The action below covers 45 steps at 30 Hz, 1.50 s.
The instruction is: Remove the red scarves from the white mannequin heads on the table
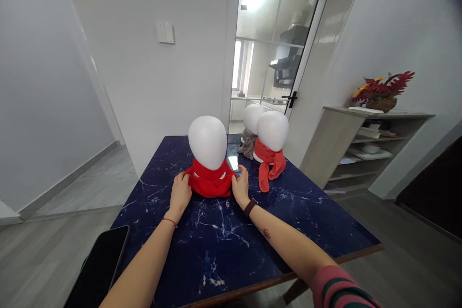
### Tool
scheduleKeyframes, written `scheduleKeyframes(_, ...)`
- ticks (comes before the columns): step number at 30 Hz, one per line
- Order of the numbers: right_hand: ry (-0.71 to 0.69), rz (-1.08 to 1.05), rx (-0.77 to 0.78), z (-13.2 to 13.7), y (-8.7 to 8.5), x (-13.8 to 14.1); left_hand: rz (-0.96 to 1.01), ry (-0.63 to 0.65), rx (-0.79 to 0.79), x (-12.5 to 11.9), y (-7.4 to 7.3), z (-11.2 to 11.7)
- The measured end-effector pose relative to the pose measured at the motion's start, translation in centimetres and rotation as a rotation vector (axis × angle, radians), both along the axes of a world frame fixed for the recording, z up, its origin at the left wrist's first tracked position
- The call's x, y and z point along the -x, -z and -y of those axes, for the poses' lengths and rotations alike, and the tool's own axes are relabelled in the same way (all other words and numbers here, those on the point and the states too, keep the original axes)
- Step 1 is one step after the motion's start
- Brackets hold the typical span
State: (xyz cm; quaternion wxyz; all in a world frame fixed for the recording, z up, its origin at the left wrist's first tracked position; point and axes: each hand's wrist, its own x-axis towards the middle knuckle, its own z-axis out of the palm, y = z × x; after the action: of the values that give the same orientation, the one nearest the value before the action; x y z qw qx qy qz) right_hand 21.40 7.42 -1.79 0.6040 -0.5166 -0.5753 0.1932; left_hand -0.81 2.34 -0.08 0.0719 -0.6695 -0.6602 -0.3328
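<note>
Our left hand (180,193) lies loose, right hand (241,186) grip unclear, both touching the red scarf (209,184) between them; we judge it soft, light, best pinched at edges.

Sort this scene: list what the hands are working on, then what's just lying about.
In hand: red scarf, near white head, left hand, right hand.
Lying about: orange-scarfed head, grey-scarfed head, phone, flower basket.
</note>
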Motion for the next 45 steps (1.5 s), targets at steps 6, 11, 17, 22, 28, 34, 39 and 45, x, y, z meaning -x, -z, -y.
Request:
scheduleKeyframes(6,-0.3,0.425,-0.018,2.1,-0.1,1.5,-0.147,0.153,0.206,-2.6,-0.1,1.6)
scheduleKeyframes(11,-0.332,0.692,-0.001,2.9,-0.4,1.7,-0.197,0.052,0.25,-1.8,0.0,1.4)
scheduleKeyframes(17,-0.204,0.719,0.0,3.4,-1.5,1.4,-0.209,-0.035,0.223,-0.3,0.0,1.2)
scheduleKeyframes(22,-0.039,0.609,0.074,2.3,-2.4,0.0,-0.224,-0.071,0.199,0.6,0.3,0.8)
scheduleKeyframes(28,0.091,0.399,0.167,0.3,-3.0,-2.6,-0.217,-0.104,0.187,1.2,0.5,0.5)
scheduleKeyframes(34,0.171,0.3,0.093,-1.0,-2.9,-4.4,-0.182,-0.194,0.137,1.7,0.6,0.5)
scheduleKeyframes(39,0.142,0.381,0.102,-1.4,-1.8,-3.9,-0.106,-0.064,0.083,0.3,-0.5,1.0)
scheduleKeyframes(45,0.105,0.67,0.279,-0.7,-1.1,-3.2,-0.112,0.003,0.236,-1.3,-0.3,1.5)
